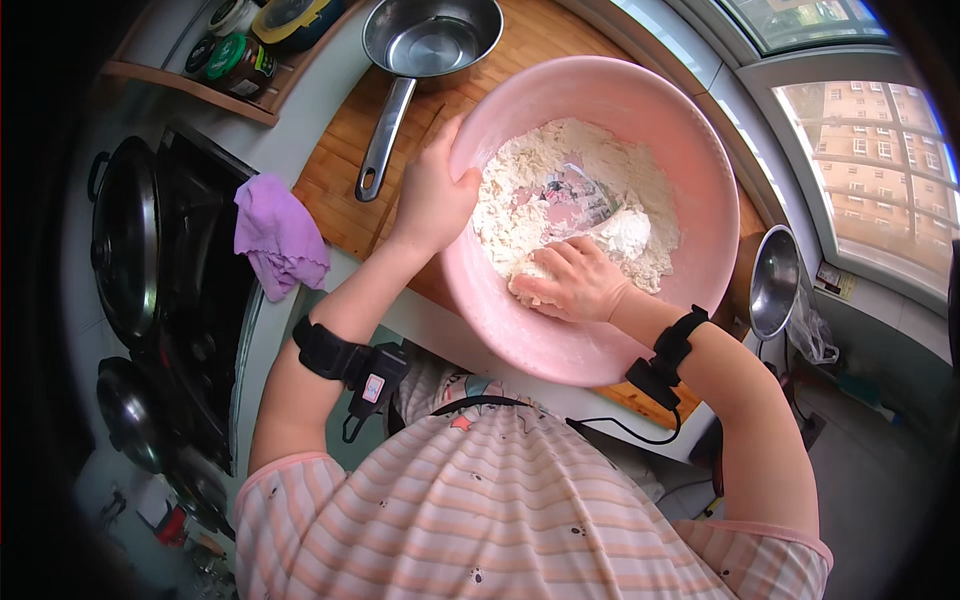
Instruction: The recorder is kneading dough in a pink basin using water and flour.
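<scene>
A large pink basin stands on a wooden board, with crumbly flour dough spread in a ring over its bottom. A patch of printed basin floor shows in the middle. My left hand grips the basin's left rim, thumb on the inner side. Inside the basin, my right hand presses on a clump of dough near the front, its fingers curled over it. Just beyond that hand lies a heap of whiter dry flour.
A steel saucepan sits behind the basin, handle towards me. At left are a purple cloth, a black stove and a lidded pan. A metal bowl stands at right, below the window. Jars fill a shelf.
</scene>
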Available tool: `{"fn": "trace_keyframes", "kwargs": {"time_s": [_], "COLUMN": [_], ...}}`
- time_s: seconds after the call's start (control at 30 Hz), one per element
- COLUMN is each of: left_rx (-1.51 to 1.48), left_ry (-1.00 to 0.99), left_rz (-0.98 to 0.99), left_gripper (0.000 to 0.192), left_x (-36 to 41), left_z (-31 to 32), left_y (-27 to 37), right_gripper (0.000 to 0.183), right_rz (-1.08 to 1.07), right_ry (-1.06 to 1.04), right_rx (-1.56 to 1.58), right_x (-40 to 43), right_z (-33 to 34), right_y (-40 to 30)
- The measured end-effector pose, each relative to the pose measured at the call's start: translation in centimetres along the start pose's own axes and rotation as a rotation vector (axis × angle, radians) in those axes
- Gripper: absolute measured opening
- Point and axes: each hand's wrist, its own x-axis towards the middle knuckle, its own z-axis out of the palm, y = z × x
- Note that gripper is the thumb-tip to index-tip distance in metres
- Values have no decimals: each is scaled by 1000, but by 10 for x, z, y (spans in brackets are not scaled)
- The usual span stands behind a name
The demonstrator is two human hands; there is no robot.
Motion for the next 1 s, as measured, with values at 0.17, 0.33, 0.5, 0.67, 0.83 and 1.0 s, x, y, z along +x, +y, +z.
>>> {"fn": "trace_keyframes", "kwargs": {"time_s": [0.17, 0.33, 0.5, 0.67, 0.83, 1.0], "left_rx": [-126, -159, -56, 114, -241, -121], "left_ry": [-44, -46, -183, 87, 271, 278], "left_rz": [-60, -81, 15, 95, -128, -98], "left_gripper": [52, 52, 50, 50, 53, 55], "left_x": [-1, 4, 51, -3, -71, -67], "left_z": [0, 5, -1, 8, 28, 18], "left_y": [12, 12, 10, 2, 8, 3], "right_gripper": [31, 27, 21, 23, 28, 30], "right_rz": [40, 62, 283, 424, 524, 340], "right_ry": [-52, 44, 244, 269, 179, 303], "right_rx": [72, 160, 267, 276, 284, 242], "right_x": [20, 44, 71, 77, 69, 27], "right_z": [11, 14, 22, 23, 11, -38], "right_y": [22, 41, 50, 46, 44, 32]}}
